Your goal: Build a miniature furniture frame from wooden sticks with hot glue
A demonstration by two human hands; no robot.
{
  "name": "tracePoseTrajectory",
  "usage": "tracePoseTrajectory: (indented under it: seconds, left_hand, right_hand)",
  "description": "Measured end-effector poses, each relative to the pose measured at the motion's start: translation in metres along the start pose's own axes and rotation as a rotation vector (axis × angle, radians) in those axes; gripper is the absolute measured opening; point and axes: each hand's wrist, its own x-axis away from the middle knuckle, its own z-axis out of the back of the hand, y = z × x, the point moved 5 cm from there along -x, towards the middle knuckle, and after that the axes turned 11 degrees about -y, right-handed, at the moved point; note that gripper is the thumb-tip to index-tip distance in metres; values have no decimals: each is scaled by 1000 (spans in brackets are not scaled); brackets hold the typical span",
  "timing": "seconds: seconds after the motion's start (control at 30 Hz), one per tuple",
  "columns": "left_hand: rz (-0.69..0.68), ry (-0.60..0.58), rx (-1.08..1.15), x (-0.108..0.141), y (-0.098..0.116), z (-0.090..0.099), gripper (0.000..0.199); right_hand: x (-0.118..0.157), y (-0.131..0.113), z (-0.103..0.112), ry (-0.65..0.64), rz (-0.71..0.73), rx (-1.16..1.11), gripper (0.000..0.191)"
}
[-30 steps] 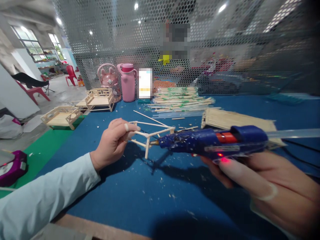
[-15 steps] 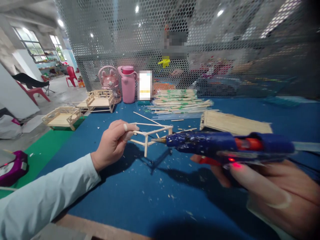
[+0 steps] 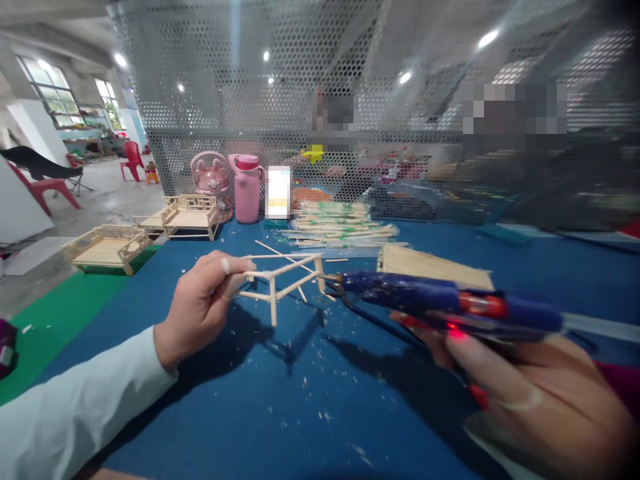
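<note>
Between thumb and fingers, my left hand (image 3: 200,310) pinches one end of a small wooden stick frame (image 3: 273,287), held just above the blue table. The frame has short legs and thin crossbars. My right hand (image 3: 530,380) is wrapped round a blue hot glue gun (image 3: 405,290) with a glowing red light. A clear glue stick (image 3: 600,327) sticks out of its back end. The gun's metal tip points left and is at the frame's right corner leg; whether it touches I cannot tell.
Miniature wooden beds (image 3: 190,219) stand at the back left. Bundled sticks in plastic (image 3: 335,227), a pink bottle (image 3: 247,190) and a lit phone (image 3: 278,193) line the back. A slatted panel (image 3: 433,265) lies behind the gun. People are beyond the perforated metal screen (image 3: 280,100).
The glue gun's tip has gone from the frame's near corner to its right corner. My view has shifted, so the hands and table things appear farther left.
</note>
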Motion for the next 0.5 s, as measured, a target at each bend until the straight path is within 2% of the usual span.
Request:
tracePoseTrajectory:
  seconds: [0.1, 0.2, 0.5]
  left_hand:
    - [-33, -7, -66, 2, 3, 0, 16]
    - [-46, -8, -131, 4, 5, 0, 17]
    - [-73, -15, -182, 4, 7, -1, 17]
  right_hand:
    - [0, -14, -2, -17, 226, 123, 36]
    - [0, -23, -4, -2, 347, 207, 35]
    - [2, -25, -3, 39, 362, 300, 31]
